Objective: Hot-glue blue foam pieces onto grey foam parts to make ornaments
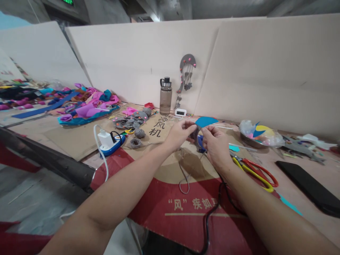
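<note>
Both my hands are raised over the cardboard-covered table, fingers pinched together. My left hand (178,134) and my right hand (215,143) hold a blue felt piece (205,121) between them, with a grey cord (185,176) hanging down from under the hands to the cardboard. A blue object (200,143) lies on the table just behind my right hand, partly hidden.
Red-and-yellow scissors (256,171) lie right of my right hand, a black phone (308,186) further right. A bowl of felt scraps (259,136), a water bottle (165,96), grey yarn balls (139,133), a power strip with charger (110,142) and piles of coloured felt (87,106) surround the work spot.
</note>
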A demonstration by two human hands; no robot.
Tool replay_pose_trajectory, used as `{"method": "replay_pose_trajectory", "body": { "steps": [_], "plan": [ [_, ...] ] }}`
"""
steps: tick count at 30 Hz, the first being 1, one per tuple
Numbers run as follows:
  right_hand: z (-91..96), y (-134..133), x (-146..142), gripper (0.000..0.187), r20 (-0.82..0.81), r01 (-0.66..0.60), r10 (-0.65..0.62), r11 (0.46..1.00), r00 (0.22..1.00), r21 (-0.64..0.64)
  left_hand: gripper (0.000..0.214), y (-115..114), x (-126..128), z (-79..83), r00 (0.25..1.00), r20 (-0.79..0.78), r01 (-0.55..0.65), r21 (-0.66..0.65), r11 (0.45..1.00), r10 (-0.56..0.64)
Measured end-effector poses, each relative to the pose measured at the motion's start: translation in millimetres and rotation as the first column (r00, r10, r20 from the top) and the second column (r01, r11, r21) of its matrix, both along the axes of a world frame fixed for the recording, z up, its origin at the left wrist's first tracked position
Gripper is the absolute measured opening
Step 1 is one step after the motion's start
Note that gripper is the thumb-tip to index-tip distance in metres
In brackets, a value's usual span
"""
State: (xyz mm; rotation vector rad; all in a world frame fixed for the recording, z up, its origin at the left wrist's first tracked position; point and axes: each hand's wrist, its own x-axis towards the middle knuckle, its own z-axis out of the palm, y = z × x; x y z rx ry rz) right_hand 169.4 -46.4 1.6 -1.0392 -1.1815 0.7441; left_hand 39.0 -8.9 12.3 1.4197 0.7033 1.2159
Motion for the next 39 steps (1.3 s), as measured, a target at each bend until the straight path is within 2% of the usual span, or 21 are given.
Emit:
{"method": "replay_pose_trajectory", "body": {
  "steps": [3,6,9,12,15,19,21,24,29,34,37,39],
  "plan": [
    [-0.3,0,1,0.020,-0.053,0.030,-0.030,0.999,0.998,-0.015,0.036,-1,0,-2.6,0.995,-0.077,0.073,0.057,0.996,-0.068],
    [-1.3,0,1,0.017,0.011,0.064,-0.064,0.998,0.998,-0.024,0.052,0,0,-6.8,0.988,-0.156,0.031,0.094,0.995,-0.016],
    [-1.0,-1,0,0.017,0.094,0.097,-0.095,0.995,0.991,-0.016,0.047,0,-1,-9.2,0.967,-0.239,-0.059,0.143,0.988,0.093],
    [1.4,-2,-1,0.016,0.161,0.129,-0.128,0.992,0.979,0.002,0.034,0,1,-10.0,0.951,-0.282,-0.081,0.161,0.984,0.124],
    [3.5,-4,-3,0.016,0.199,0.155,-0.155,0.988,0.968,0.018,0.033,2,2,-11.8,0.956,-0.250,-0.107,0.192,0.976,0.154],
    [3.9,-4,-4,0.017,0.195,0.183,-0.182,0.983,0.964,0.015,0.050,5,2,-13.1,0.959,-0.141,-0.212,0.228,0.950,0.248],
    [4.3,-4,-5,0.019,0.197,0.181,-0.183,0.983,0.963,0.025,0.053,3,2,-11.4,0.957,-0.137,-0.223,0.219,0.950,0.256],
    [5.9,-6,-5,0.020,0.200,0.182,-0.187,0.982,0.962,0.042,0.053,-2,2,-7.9,0.953,-0.170,-0.212,0.216,0.953,0.251],
    [6.2,-7,-5,0.018,0.198,0.195,-0.199,0.980,0.960,0.037,0.046,-4,3,-7.9,0.941,-0.141,-0.270,0.239,0.933,0.309],
    [5.3,-6,-5,0.016,0.191,0.177,-0.182,0.983,0.965,0.043,0.029,-5,3,-6.7,0.969,-0.154,-0.148,0.264,0.953,0.194],
    [6.1,-7,-6,0.017,0.175,0.111,-0.118,0.993,0.977,0.052,0.023,-8,5,-4.5,0.979,-0.184,-0.058,0.151,0.987,0.086],
    [6.6,-8,-7,0.020,0.176,0.086,-0.091,0.996,0.980,0.040,0.024,-9,7,-3.8,0.986,-0.162,-0.040,0.053,0.998,0.048]
  ]
}}
